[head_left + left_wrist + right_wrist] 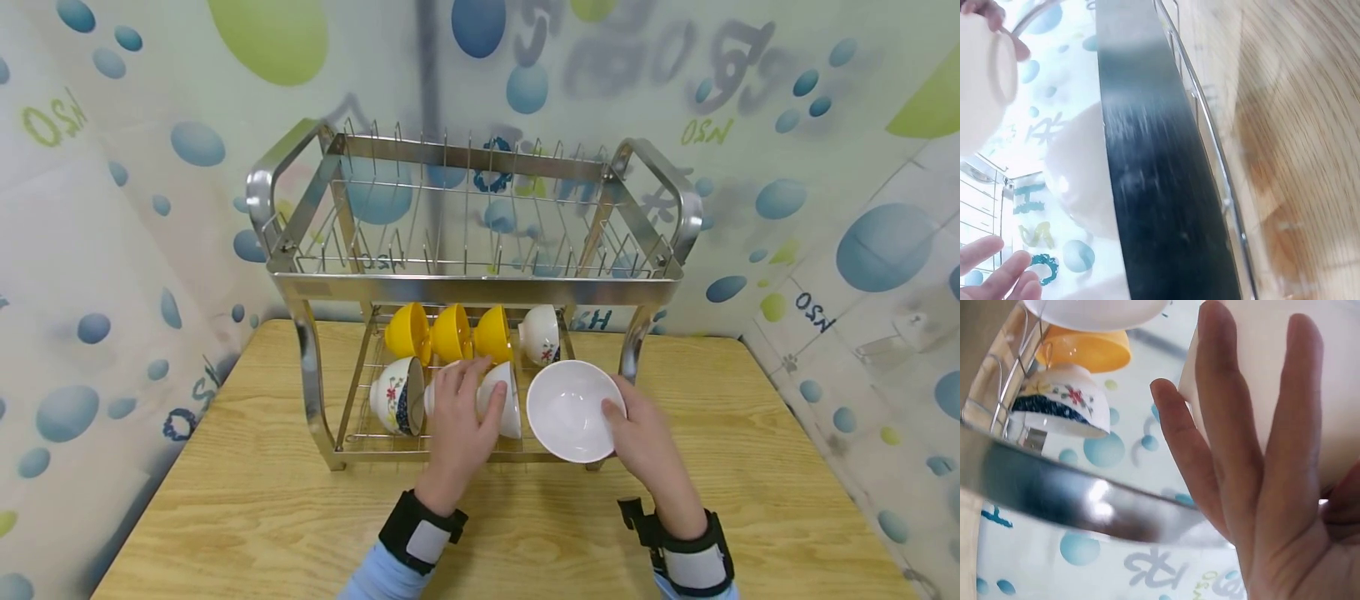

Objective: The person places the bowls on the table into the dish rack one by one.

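My right hand holds a plain white bowl by its right rim, thumb inside; in the right wrist view its fingers spread along the bowl's outside. The bowl is in front of the lower rack's right part, its inside facing the head camera. My left hand reaches over the lower rack's front row beside a white bowl standing on its side. Another white bowl is mostly hidden behind that hand. In the left wrist view the left fingers look extended; whether they touch a bowl is unclear.
A two-tier metal dish rack stands on the wooden table. Three yellow bowls and a flower-patterned bowl make up the lower back row. Another flowered bowl sits front left. A patterned curtain hangs behind.
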`<control>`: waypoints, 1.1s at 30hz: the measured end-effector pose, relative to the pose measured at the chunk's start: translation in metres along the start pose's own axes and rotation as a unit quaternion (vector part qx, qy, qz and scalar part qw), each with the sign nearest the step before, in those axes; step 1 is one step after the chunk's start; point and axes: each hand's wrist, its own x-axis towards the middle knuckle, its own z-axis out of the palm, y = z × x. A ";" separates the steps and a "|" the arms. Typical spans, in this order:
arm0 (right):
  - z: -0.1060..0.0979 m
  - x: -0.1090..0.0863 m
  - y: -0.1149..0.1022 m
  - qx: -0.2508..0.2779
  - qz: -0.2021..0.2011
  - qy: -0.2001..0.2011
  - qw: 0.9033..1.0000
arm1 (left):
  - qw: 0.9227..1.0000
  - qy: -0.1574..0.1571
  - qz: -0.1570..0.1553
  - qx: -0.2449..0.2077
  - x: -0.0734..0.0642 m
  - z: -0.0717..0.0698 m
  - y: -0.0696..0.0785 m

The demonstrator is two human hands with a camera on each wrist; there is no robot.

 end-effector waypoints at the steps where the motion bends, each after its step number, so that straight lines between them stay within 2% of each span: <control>1: 0.002 0.001 -0.001 -0.007 -0.001 -0.001 1.000 | 1.000 -0.002 -0.004 -0.006 0.000 0.000 0.001; 5: 0.010 0.005 -0.006 -0.018 -0.002 -0.009 1.000 | 0.999 -0.013 -0.019 -0.033 -0.002 0.001 0.004; 11: 0.017 0.009 -0.012 0.011 -0.004 -0.015 1.000 | 0.996 -0.030 -0.049 -0.072 -0.002 0.000 0.007; 16: 0.019 0.009 -0.015 0.036 0.006 -0.025 0.999 | 0.986 -0.056 -0.091 -0.128 -0.001 -0.004 0.010; 20: 0.021 0.010 -0.018 0.042 0.014 -0.029 0.999 | 0.969 -0.075 -0.131 -0.195 0.001 -0.007 0.011; 24: 0.023 0.009 -0.021 0.042 0.007 -0.030 0.999 | 0.947 -0.090 -0.172 -0.256 0.003 -0.011 0.013; 33: 0.026 0.007 -0.025 0.051 0.003 -0.035 0.998 | 0.903 -0.134 -0.233 -0.336 0.008 -0.018 0.013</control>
